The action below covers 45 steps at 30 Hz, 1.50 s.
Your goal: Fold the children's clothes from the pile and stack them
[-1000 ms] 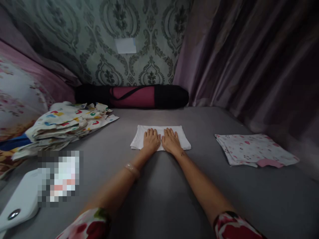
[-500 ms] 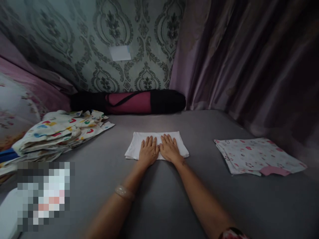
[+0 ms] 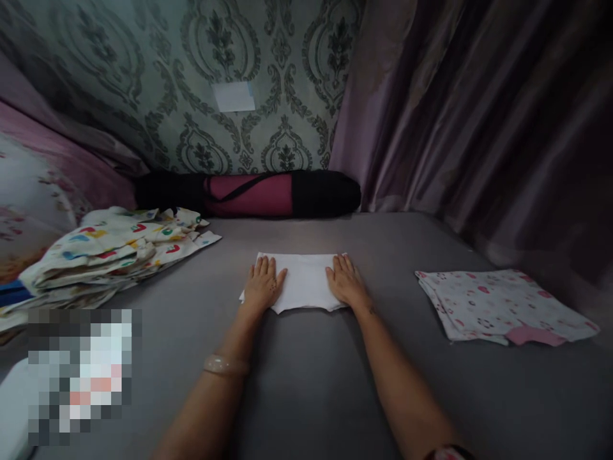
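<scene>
A folded white cloth (image 3: 305,281) lies flat on the grey bed sheet (image 3: 316,383) in front of me. My left hand (image 3: 262,285) rests palm down on the cloth's left end, fingers stretched out. My right hand (image 3: 347,282) presses flat on its right end in the same way. Bare white cloth shows between the two hands. A pale bangle (image 3: 225,365) circles my left wrist.
A pile of colourful printed clothes (image 3: 110,249) lies at the left. A folded white garment with pink spots (image 3: 500,305) sits at the right. A maroon and black rolled bag (image 3: 249,193) lies along the patterned wall. Curtains hang at the right.
My hands were side by side at the cloth's middle. They have slid apart to its left and right ends.
</scene>
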Tool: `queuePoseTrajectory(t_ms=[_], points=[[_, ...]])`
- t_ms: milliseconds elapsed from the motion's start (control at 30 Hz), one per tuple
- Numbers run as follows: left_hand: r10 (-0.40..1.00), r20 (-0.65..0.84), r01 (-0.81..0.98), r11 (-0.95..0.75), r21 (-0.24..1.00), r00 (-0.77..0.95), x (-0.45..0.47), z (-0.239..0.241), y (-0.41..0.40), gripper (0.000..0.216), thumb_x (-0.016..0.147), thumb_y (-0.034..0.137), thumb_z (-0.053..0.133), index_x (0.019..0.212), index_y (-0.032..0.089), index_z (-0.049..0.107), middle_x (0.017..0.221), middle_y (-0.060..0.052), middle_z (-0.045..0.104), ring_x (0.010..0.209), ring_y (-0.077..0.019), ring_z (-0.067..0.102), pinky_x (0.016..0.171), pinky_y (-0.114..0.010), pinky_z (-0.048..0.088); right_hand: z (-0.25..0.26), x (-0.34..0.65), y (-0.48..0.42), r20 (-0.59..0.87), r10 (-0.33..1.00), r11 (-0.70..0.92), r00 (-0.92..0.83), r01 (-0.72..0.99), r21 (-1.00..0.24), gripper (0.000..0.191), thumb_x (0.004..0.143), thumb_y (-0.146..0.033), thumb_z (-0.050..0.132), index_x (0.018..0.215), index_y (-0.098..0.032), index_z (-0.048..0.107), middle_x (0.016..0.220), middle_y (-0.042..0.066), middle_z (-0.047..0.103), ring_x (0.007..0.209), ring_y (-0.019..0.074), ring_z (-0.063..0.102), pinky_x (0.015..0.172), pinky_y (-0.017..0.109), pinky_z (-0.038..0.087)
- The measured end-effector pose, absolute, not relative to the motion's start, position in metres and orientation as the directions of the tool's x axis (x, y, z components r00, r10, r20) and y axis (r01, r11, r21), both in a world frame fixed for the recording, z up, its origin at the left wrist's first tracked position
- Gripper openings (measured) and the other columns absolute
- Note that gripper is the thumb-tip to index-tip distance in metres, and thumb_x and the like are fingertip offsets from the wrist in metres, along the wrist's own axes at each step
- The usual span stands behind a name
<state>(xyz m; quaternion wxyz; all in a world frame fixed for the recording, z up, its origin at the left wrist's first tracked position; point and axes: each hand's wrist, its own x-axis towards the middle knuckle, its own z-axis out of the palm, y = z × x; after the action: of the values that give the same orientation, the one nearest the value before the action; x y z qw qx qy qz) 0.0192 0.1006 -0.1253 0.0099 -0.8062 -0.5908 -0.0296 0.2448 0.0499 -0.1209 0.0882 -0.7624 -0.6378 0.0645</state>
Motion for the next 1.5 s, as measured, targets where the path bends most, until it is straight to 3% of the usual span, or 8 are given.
queuePoseTrajectory(t_ms=[433,633,900,1033,1133,1233,1333,1500], points=[[0.966,0.048,0.964,-0.258,0.068,0.255,0.01,-0.125,0.101,0.065,0.097,0.048,0.014,0.147,0.009,0.029,0.154,-0.015,0.025,0.142,-0.0306,0.023,0.112,-0.053,0.022,-0.113,0.245,0.047,0.018,0.966,-0.252,0.258,0.953,-0.171,0.06,0.098,-0.039,0.022,0.146,-0.004,0.031,0.154,0.016,0.025,0.141,0.0283,0.02,0.114,0.047,0.012],[0.968,0.041,0.965,-0.25,0.083,0.248,0.01,-0.124,0.102,0.065,0.096,0.048,0.016,0.148,0.01,0.028,0.154,-0.015,0.023,0.143,-0.0302,0.021,0.112,-0.053,0.023,-0.097,0.188,0.069,0.031,0.997,0.076,-0.071,0.969,-0.235,0.057,0.098,-0.039,0.023,0.145,-0.009,0.035,0.153,0.012,0.031,0.143,0.0226,0.019,0.115,0.043,0.007],[0.966,0.052,0.961,-0.258,0.101,0.253,0.009,-0.125,0.102,0.063,0.096,0.047,0.017,0.147,0.012,0.03,0.154,-0.016,0.024,0.142,-0.0304,0.022,0.111,-0.053,0.023,-0.112,0.165,0.078,0.042,0.998,0.052,-0.04,0.937,-0.344,0.056,0.098,-0.04,0.028,0.145,-0.011,0.035,0.153,0.011,0.028,0.143,0.0208,0.018,0.115,0.039,0.008],[0.967,-0.009,0.954,-0.251,0.163,0.256,0.006,-0.123,0.108,0.062,0.096,0.048,0.021,0.146,0.012,0.031,0.155,-0.015,0.023,0.143,-0.0303,0.021,0.112,-0.053,0.021,-0.093,0.185,0.08,0.019,1.0,-0.002,0.013,0.856,-0.517,0.049,0.098,-0.037,0.033,0.141,-0.018,0.043,0.148,0.006,0.041,0.135,0.0136,0.036,0.11,0.027,0.025],[0.972,-0.042,0.939,-0.214,0.271,0.233,-0.003,-0.115,0.116,0.06,0.094,0.044,0.034,0.144,0.011,0.034,0.152,-0.018,0.028,0.137,-0.0268,0.034,0.11,-0.042,0.03,-0.079,0.226,0.074,0.014,0.989,-0.114,0.144,0.834,-0.54,0.045,0.097,-0.026,0.033,0.138,-0.019,0.047,0.138,0.006,0.053,0.122,0.0115,0.05,0.098,0.021,0.036],[0.995,0.026,0.938,-0.101,0.332,0.098,-0.02,-0.104,0.122,0.053,0.089,0.04,0.046,0.133,0.012,0.049,0.141,-0.022,0.045,0.125,-0.0295,0.049,0.1,-0.041,0.039,-0.075,0.277,0.058,-0.061,0.966,-0.247,0.253,0.818,-0.519,0.036,0.093,-0.023,0.041,0.117,-0.014,0.065,0.114,0.007,0.068,0.102,0.0161,0.061,0.083,0.021,0.044],[0.999,-0.05,0.925,0.026,0.378,-0.008,-0.036,-0.096,0.126,0.034,0.085,0.041,0.05,0.103,0.017,0.065,0.11,-0.018,0.066,0.11,-0.034,0.058,0.092,-0.048,0.041,-0.078,0.314,0.038,-0.154,0.928,-0.37,0.339,0.797,-0.477,0.028,0.088,-0.025,0.049,0.093,-0.012,0.073,0.087,0.007,0.072,0.082,0.018,0.065,0.068,0.022,0.044],[0.977,-0.21,0.849,0.145,0.508,-0.041,-0.039,-0.093,0.133,0.019,0.072,0.035,0.064,0.065,0.017,0.06,0.06,-0.006,0.062,0.07,-0.0246,0.063,0.063,-0.031,0.045,-0.087,0.32,0.028,-0.249,0.882,-0.471,0.4,0.765,-0.439,0.024,0.082,-0.029,0.058,0.078,-0.012,0.073,0.075,0.01,0.07,0.07,0.0182,0.064,0.059,0.023,0.043]])
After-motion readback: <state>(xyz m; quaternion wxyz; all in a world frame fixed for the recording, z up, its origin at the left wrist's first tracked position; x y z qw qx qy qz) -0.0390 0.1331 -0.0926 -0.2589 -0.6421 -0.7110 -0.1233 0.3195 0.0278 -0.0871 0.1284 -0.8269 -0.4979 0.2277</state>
